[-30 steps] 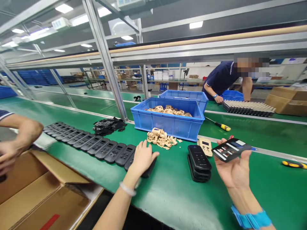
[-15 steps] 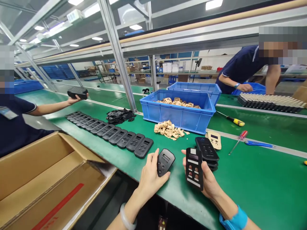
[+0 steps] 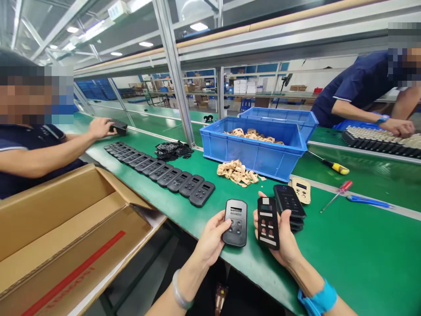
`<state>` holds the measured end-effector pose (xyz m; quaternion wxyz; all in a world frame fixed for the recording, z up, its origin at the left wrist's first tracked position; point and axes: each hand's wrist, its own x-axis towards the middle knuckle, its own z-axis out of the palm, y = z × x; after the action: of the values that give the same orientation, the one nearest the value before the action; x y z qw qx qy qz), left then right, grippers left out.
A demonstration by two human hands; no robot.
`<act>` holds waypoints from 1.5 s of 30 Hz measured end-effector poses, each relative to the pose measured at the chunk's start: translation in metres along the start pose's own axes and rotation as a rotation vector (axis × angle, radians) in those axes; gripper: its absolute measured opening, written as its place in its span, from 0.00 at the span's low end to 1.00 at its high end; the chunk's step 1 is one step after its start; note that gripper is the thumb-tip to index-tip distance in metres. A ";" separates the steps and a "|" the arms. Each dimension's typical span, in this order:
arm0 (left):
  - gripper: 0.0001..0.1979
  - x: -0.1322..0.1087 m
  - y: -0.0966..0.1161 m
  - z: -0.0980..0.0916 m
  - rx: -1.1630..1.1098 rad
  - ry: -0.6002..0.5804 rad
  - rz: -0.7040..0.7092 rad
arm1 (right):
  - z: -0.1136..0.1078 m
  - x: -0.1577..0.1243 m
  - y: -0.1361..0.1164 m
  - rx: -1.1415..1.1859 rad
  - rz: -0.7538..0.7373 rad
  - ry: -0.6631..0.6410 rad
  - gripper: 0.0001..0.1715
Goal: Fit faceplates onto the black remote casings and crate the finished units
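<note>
My left hand [image 3: 213, 235] grips a black handheld device casing [image 3: 236, 228] by its left side, thumb across its front. The casing stands nearly upright, with a window slot and round button spots facing me. In my right hand [image 3: 285, 239], fingers wrap round a thin black faceplate [image 3: 268, 235] with white strips and several holes, its strip side towards me. The two parts are held side by side, apart, above the bench's front edge. Just behind my right hand lies a stack of black panels [image 3: 289, 202]. A cream backing sheet [image 3: 301, 189] with cut-outs lies beside that stack.
A row of black casings [image 3: 179, 181] runs left along the green bench [image 3: 362, 259]. Behind lie black scraps [image 3: 173, 150], tan peelings [image 3: 237, 172] and a blue bin [image 3: 250, 153]. Screwdrivers [image 3: 344, 188] lie right. An open carton [image 3: 82, 237] stands front left. Co-workers work on both sides.
My left hand has taken the casing up and turned it upright, face towards me. The left co-worker has lowered a stack of casings to the bench. The view has swung slightly left.
</note>
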<state>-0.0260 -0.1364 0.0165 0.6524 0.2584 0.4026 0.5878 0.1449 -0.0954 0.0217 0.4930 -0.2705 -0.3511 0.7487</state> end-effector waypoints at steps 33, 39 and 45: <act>0.13 0.009 0.011 -0.034 1.027 0.008 0.580 | 0.002 0.001 -0.004 -0.265 -0.153 0.169 0.29; 0.15 0.007 0.022 -0.022 0.369 0.212 0.399 | 0.002 0.000 -0.002 -0.263 -0.156 0.159 0.28; 0.15 0.002 0.007 -0.011 -0.165 0.109 -0.029 | 0.000 0.000 -0.003 -0.308 -0.154 0.148 0.28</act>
<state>-0.0389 -0.1347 0.0156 0.6569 0.1656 0.3914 0.6228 0.1461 -0.0952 0.0242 0.5262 -0.3692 -0.4440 0.6242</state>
